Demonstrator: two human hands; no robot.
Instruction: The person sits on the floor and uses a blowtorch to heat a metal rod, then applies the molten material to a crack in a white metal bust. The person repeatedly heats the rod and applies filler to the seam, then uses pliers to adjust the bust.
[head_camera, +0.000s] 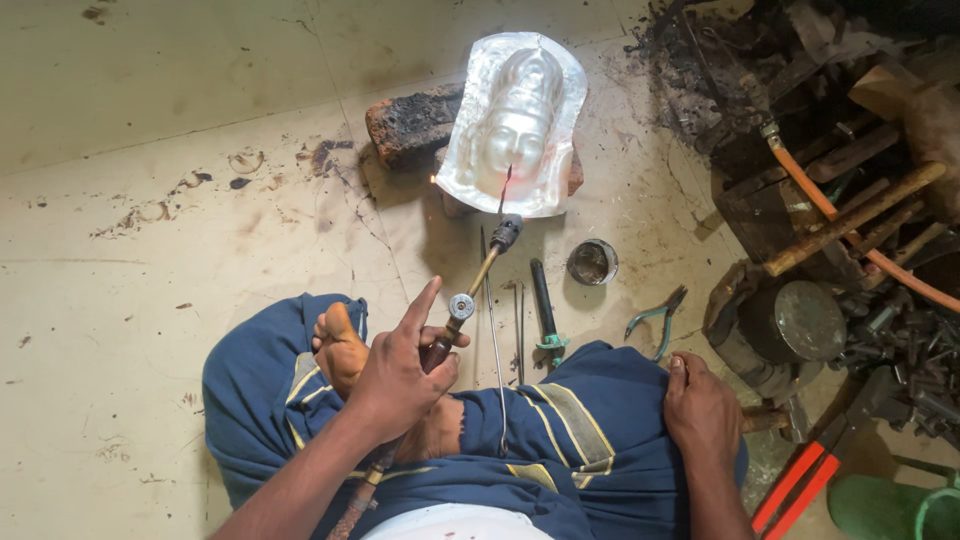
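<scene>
1. The person sits cross-legged on the pale stone floor (150, 300) in a dark blue cloth with yellow stripes (560, 430).
2. The left hand (400, 375) is wrapped around the handle of a long thin brass gas torch (478, 283). Its pointing finger sticks straight up and does not touch the torch.
3. The right hand (703, 408) lies flat on the right knee. It holds nothing.
4. The two hands are well apart.
5. The torch runs up and away from the left hand, leaning a little to the right. Its dark tip (506, 232) points at the shiny silver metal sheet shaped like a crowned face (515, 125).
6. The silver face stands straight ahead of the person, propped on burnt red bricks (415, 122). The left hand is nearer to it than the right.
7. A small flame glows at the lower left edge of the face.
8. Green-handled pliers (655, 320), a small round metal tin (592, 262) and a dark tool with a green band (545, 310) lie on the floor between the face and the right knee.
</scene>
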